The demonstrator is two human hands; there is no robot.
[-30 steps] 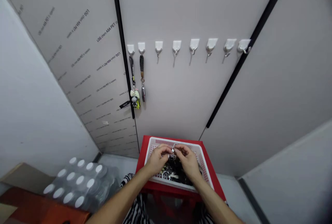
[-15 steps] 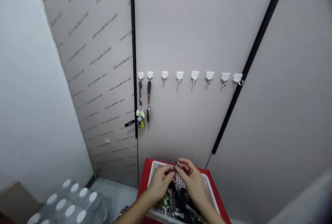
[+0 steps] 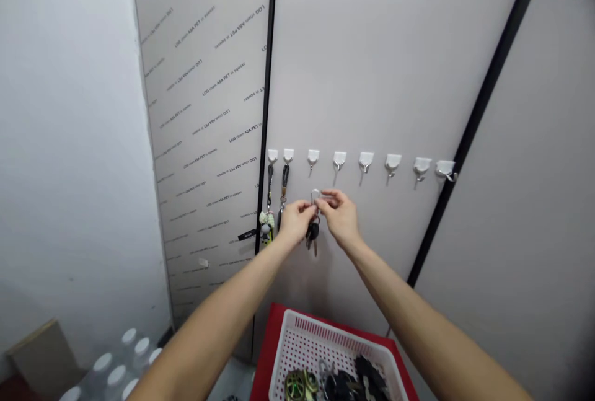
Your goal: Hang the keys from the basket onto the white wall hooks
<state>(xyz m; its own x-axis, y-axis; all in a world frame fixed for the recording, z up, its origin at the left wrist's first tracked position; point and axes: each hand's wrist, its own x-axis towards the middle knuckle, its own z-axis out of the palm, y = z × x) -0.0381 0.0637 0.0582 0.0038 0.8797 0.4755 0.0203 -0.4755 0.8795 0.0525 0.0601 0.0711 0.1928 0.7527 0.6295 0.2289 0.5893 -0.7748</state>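
Both hands are raised in front of the cabinet door, just below the third hook [image 3: 313, 158] from the left. Between them is a bunch of keys [image 3: 313, 232] with a black key head, hanging from a silver ring or clip [image 3: 315, 194]. My left hand [image 3: 296, 220] pinches the base of this clip from the left. On the right side, my right hand [image 3: 339, 215] pinches it with thumb and fingers. Beside my left hand hang a keychain with a small figure [image 3: 266, 227] and a dark braided strap [image 3: 285, 179] on the two leftmost hooks.
A white plastic basket [image 3: 302, 330] with several keys and keychains stands on a red surface [image 3: 263, 351] below. More white hooks [image 3: 366, 160] run rightward along the door. Capped bottles [image 3: 116, 375] and a brown board [image 3: 45, 354] are at lower left.
Both hands have risen from over the basket to just under the third hook, carrying the keys up with them. The view has shifted, and the basket's contents now show.
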